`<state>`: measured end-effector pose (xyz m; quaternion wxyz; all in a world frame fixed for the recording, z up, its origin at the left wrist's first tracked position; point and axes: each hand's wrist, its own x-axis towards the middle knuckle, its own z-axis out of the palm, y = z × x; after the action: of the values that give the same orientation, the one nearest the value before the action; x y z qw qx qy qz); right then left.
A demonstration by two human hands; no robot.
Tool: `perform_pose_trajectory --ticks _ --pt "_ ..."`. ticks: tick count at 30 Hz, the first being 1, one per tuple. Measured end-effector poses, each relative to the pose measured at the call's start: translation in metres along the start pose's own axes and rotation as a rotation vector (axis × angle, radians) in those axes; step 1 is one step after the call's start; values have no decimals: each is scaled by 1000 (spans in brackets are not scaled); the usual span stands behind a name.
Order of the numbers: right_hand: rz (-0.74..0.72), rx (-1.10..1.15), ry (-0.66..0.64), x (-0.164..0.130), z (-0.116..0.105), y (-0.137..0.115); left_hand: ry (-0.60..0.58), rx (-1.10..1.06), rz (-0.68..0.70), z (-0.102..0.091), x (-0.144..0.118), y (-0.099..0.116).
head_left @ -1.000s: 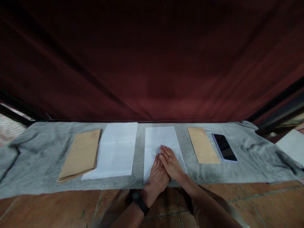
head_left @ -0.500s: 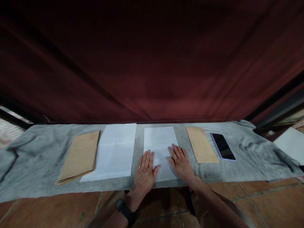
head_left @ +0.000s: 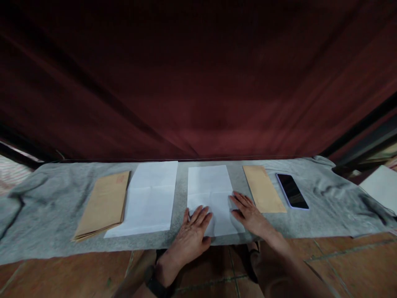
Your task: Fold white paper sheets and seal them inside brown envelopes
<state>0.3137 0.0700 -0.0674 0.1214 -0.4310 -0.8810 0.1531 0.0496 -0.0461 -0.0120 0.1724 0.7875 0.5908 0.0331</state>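
Left hand (head_left: pixel 190 231), right hand (head_left: pixel 249 213) flat on sheet (head_left: pixel 211 186); envelope (head_left: pixel 263 188) just right.

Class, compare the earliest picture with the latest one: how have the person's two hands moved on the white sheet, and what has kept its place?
The left hand and right hand, first overlapped at the middle of the white sheet, have slid apart to its left and right edges, palms flat. Neither hand grasps anything. The sheet, envelope stack, wide paper, single envelope and phone stayed put.
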Motion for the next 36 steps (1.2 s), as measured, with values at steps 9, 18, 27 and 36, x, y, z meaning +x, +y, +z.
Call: perform_pose_trajectory --ticks 9,18,27,36 --pt "-10 265 -236 -4 -29 12 -112 2 6 -3 -2 1" --pt "0 282 -290 -4 -38 6 -63 -52 57 -16 -5 -12" --pt "-69 307 -312 -4 -41 -1 160 -215 66 -24 0 -25" --pt "-169 360 -187 0 -43 -4 104 -681 80 -31 -4 -57"
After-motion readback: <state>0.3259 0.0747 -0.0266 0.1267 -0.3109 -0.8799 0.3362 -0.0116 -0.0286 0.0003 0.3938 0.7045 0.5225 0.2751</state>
